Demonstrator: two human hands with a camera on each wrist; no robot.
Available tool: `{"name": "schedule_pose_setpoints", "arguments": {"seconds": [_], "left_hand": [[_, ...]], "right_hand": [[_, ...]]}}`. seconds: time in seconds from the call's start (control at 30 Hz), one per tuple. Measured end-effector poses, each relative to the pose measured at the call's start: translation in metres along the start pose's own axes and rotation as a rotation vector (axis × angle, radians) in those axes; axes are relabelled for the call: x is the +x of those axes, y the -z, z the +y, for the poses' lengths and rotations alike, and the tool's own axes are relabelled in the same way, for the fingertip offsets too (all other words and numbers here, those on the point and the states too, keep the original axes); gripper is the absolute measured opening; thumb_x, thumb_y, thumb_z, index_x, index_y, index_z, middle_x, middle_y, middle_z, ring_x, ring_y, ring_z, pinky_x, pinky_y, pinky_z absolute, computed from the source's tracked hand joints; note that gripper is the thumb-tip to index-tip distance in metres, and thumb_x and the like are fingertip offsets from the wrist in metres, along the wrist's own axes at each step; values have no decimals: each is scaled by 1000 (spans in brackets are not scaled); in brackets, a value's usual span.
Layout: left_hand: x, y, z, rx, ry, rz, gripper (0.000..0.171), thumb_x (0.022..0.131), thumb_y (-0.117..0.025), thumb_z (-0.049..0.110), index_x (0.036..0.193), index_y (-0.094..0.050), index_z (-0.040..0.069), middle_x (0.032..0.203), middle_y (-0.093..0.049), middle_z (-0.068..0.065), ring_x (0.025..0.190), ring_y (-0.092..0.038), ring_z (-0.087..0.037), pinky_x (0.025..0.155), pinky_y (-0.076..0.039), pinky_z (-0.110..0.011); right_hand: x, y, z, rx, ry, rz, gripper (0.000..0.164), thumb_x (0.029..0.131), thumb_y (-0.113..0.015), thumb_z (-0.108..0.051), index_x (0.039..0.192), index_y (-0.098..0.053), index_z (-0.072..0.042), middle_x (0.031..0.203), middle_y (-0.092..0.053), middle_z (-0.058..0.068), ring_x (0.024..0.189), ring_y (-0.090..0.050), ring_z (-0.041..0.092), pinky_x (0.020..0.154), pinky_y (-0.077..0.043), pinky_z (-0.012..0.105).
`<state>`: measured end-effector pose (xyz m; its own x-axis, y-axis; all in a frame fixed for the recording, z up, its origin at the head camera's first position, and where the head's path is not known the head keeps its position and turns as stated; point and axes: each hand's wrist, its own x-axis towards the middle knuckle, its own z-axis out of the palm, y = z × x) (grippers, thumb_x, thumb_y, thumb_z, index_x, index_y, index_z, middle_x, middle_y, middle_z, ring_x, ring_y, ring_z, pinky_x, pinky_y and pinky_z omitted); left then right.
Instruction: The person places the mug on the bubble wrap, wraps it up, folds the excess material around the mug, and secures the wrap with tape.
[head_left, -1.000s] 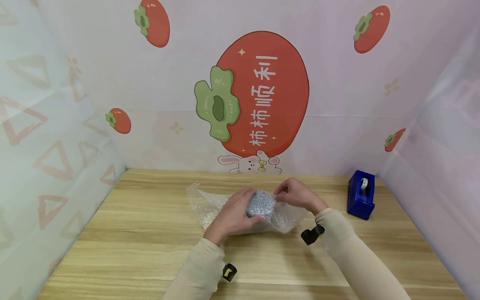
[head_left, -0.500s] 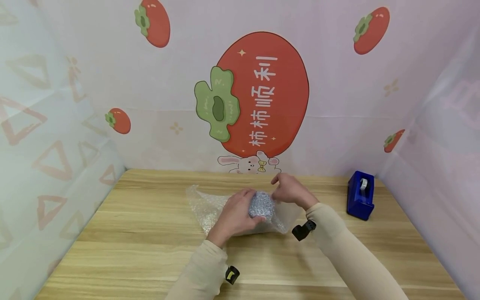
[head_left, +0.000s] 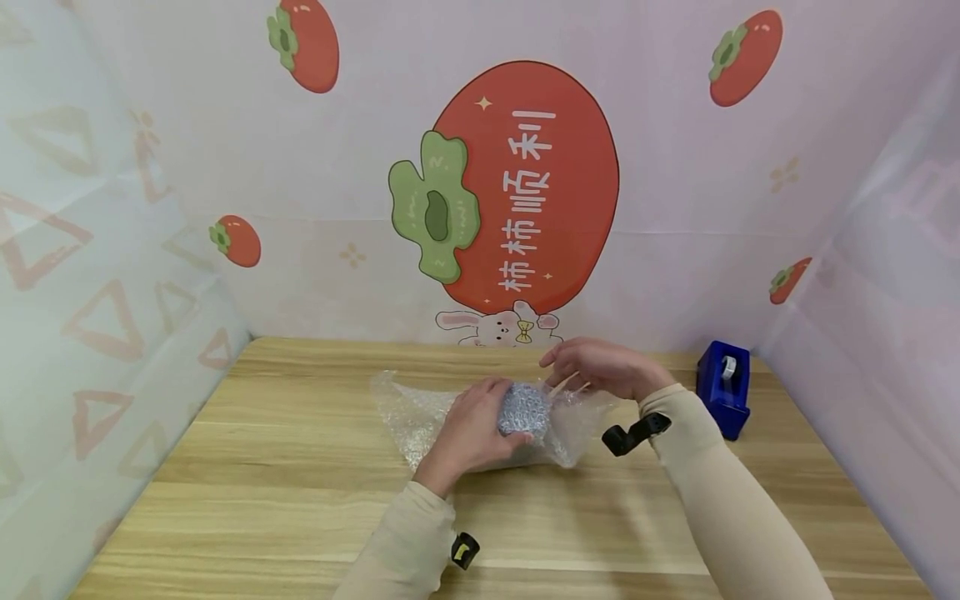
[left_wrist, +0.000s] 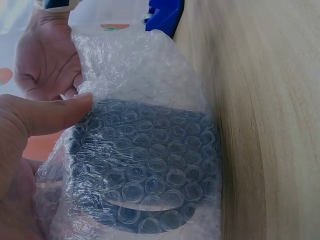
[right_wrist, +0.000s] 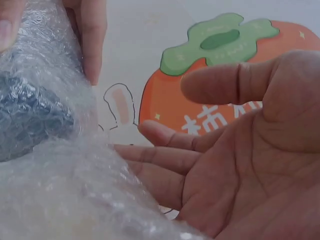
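Note:
A dark blue object wrapped in bubble wrap [left_wrist: 145,150] stands on the table in the middle of the head view; the film hides what kind of thing it is. My left hand [head_left: 468,429] grips it from the left, thumb on the near side and fingers over the top. Loose bubble wrap [head_left: 416,417] spreads out to both sides, flaring past the bundle's right end. My right hand [head_left: 603,367] is behind that right flap, palm toward the bundle. In the right wrist view its thumb is apart from the extended fingers, whose tips lie behind the film's edge.
A blue tape dispenser [head_left: 723,392] with a roll in it stands at the table's back right. The wooden table [head_left: 285,467] ends at a printed backdrop [head_left: 330,283], with hanging sheets on both sides.
My right hand has drawn away from the bundle's right edge, and its fingers have loosened from a curled pose to spread ones. My left hand keeps its grip almost unmoved.

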<state>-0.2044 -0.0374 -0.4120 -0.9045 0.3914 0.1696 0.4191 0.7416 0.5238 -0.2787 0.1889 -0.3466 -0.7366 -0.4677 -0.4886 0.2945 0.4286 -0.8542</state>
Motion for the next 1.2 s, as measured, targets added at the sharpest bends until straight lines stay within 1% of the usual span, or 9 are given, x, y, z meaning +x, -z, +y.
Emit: {"name": "schedule_pose_setpoints", "arguments": {"seconds": [0.37, 0.47, 0.63, 0.8, 0.9, 0.97, 1.07, 1.13, 1.2], "left_hand": [[0, -2, 0, -3, 17, -8, 78, 82, -83, 39, 143, -52, 2, 147, -51, -15, 135, -47, -35, 113, -35, -54], [0, -2, 0, -3, 17, -7, 78, 83, -83, 39, 143, -52, 2, 146, -51, -15, 135, -47, -34, 113, -35, -54], [0, -3, 0, -17, 19, -4, 77, 83, -83, 39, 143, -52, 2, 146, -51, -15, 135, -47, -34, 113, -34, -54], [0, -3, 0, -24, 21, 0, 77, 82, -83, 38, 144, -52, 3, 147, -50, -15, 136, -46, -34, 113, -34, -54], [0, -3, -1, -22, 21, 3, 78, 82, -83, 38, 144, -52, 2, 147, -51, -16, 136, -46, -35, 113, -34, -54], [0, -2, -1, -21, 19, 6, 78, 82, -84, 37, 143, -52, 1, 146, -51, -16, 135, -47, -35, 112, -35, -54], [0, -2, -1, -17, 19, 9, 78, 81, -84, 37, 143, -52, 1, 146, -51, -16, 135, -47, -35, 112, -35, -54], [0, -3, -1, -17, 17, 15, 78, 81, -84, 37, 143, -53, 1, 146, -52, -16, 135, -47, -36, 112, -35, -54], [0, -3, -1, -19, 16, 22, 78, 81, -84, 37, 142, -53, 2, 145, -52, -16, 135, -47, -35, 112, -35, -54]], "right_hand": [[-7, 18, 22, 227, 86, -189, 46, 108, -35, -34, 137, -53, -4, 138, -54, 31, 109, -68, 37, 84, -59, 42], [-7, 20, 27, 258, 115, -183, 45, 108, -33, -33, 135, -57, -6, 139, -53, 32, 111, -66, 37, 86, -58, 44], [-9, 17, 36, 329, 138, -113, 46, 109, -33, -34, 132, -58, -4, 139, -55, 31, 113, -65, 36, 87, -57, 43], [-15, 10, 47, 480, 187, -120, 69, 108, -28, -51, 139, -41, 10, 134, -56, 27, 106, -68, 28, 88, -57, 39], [-20, 4, 59, 547, 276, -160, 81, 107, -26, -58, 140, -37, 15, 133, -57, 22, 111, -65, 26, 96, -54, 39], [-24, -1, 70, 540, 381, -186, 70, 110, -28, -47, 138, -41, 16, 136, -56, 21, 118, -60, 25, 103, -48, 38], [-27, -13, 85, 495, 483, -151, 38, 108, -45, -16, 134, -53, 10, 138, -58, 16, 126, -55, 22, 107, -43, 35], [-27, -22, 91, 460, 493, -78, 30, 99, -57, 2, 128, -59, 7, 134, -61, 12, 125, -54, 20, 107, -42, 31], [-26, -31, 92, 435, 457, 23, 33, 91, -66, 7, 123, -63, 5, 128, -63, 9, 122, -55, 17, 106, -42, 27]]}}
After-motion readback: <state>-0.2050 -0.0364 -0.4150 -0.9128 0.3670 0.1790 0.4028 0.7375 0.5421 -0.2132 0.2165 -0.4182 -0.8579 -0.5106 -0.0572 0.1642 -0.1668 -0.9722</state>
